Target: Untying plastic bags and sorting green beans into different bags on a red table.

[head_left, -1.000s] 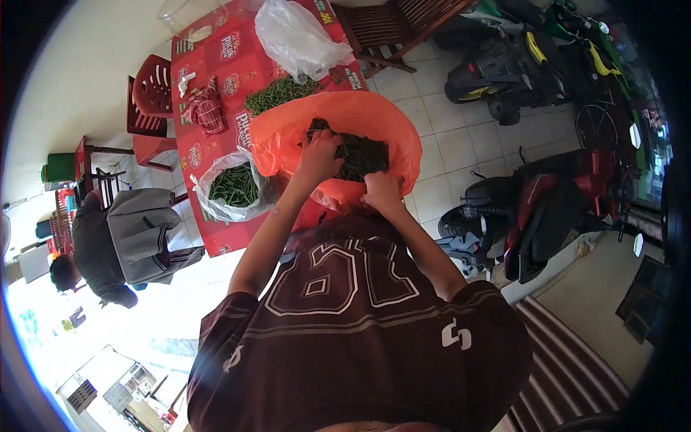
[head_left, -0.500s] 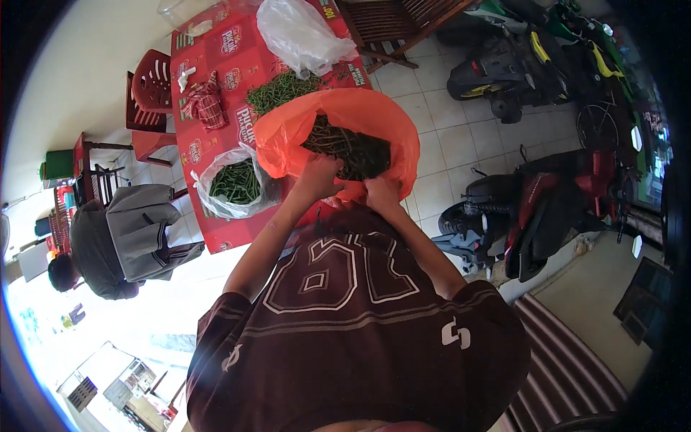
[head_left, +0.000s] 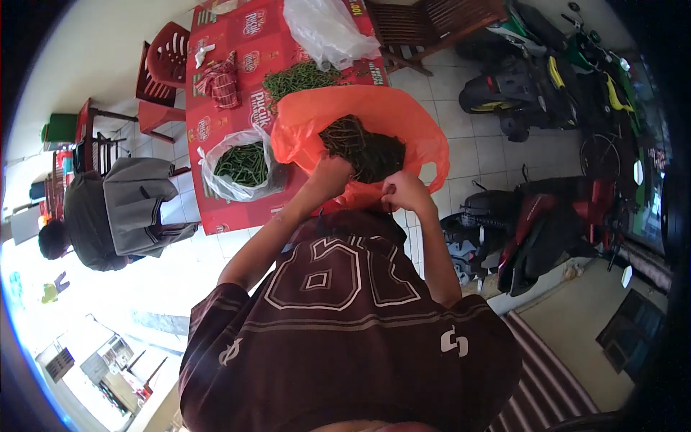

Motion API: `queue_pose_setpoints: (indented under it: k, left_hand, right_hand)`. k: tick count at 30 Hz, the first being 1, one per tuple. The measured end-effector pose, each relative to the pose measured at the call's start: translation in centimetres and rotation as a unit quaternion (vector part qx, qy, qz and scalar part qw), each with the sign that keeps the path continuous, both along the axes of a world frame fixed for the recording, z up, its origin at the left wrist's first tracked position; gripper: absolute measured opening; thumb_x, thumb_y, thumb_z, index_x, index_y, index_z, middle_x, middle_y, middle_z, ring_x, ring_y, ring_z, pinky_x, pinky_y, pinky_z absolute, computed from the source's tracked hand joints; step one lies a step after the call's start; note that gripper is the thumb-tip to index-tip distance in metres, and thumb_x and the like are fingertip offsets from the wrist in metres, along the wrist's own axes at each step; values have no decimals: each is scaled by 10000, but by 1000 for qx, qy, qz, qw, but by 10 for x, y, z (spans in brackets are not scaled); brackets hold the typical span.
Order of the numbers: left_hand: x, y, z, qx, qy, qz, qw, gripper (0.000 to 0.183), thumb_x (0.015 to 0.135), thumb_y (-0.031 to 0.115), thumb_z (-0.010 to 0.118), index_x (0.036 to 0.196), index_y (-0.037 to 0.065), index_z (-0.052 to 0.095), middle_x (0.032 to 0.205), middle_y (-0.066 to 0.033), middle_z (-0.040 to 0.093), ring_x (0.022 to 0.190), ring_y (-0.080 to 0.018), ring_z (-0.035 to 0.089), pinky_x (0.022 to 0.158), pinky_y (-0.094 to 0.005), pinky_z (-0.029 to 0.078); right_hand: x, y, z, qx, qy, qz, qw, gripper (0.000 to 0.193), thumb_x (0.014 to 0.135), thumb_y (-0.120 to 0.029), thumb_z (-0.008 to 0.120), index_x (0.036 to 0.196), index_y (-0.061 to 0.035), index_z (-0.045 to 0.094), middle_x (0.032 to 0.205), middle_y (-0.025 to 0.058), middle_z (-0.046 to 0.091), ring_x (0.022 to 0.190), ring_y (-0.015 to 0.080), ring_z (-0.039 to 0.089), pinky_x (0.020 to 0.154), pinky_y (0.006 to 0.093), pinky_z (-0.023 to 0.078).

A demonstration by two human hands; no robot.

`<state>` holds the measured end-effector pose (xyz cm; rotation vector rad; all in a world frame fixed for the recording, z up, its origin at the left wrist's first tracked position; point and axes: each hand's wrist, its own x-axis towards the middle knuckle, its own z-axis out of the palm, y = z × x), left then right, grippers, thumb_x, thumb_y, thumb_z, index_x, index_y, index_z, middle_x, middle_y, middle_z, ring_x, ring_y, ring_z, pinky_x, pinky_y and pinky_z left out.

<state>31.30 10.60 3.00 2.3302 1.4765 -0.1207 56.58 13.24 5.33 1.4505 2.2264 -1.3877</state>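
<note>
An orange plastic bag stands wide at the table's near edge, with a bundle of long dark green beans inside. At its near left rim, my left hand is closed beside the beans; its fingertips are hidden. My right hand is at the near right rim, thumb and fingers pinched together, and what lies between them is too small to make out. Left of the orange bag, a clear plastic bag holds short cut green beans.
The red printed table also carries a heap of thin green pieces, a white plastic bag and a red checked cloth. Chairs stand left, motorbikes right. Another person is at the left.
My right hand has drawn back a little to the right, its fingers now pinched. The orange bag's right side spreads wider, showing a handle loop. My left hand stays at the rim.
</note>
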Motion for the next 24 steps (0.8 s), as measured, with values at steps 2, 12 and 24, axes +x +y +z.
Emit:
queue_pose_setpoints:
  k: [2, 12, 24]
  left_hand:
    - [-1, -5, 3, 4, 22, -2, 1000, 178, 741, 87, 690, 876, 170, 772, 847, -101, 721, 918, -285, 715, 895, -540, 472]
    - [-19, -52, 85, 54, -168, -27, 984, 118, 781, 149, 699, 878, 115, 757, 872, -102, 703, 946, -304, 684, 1020, -549, 412]
    - [-226, -140, 7, 123, -56, 316, 939, 834, 693, 258, 855, 1433, 148, 485, 1400, -109, 534, 1246, -360, 546, 1009, -528, 439]
  right_hand:
    - [8, 5, 6, -26, 48, -39, 998, 176, 749, -138, 817, 878, -40, 747, 835, 124, 751, 753, 238, 738, 678, 378, 566]
    - [-53, 39, 71, 309, 164, -144, 926, 278, 809, -137, 832, 1013, 17, 725, 841, 105, 756, 748, 172, 736, 680, 318, 566]
    - [-313, -9, 31, -190, 343, -28, 919, 173, 917, -91, 716, 1057, 7, 689, 933, 130, 751, 775, 180, 738, 727, 306, 589]
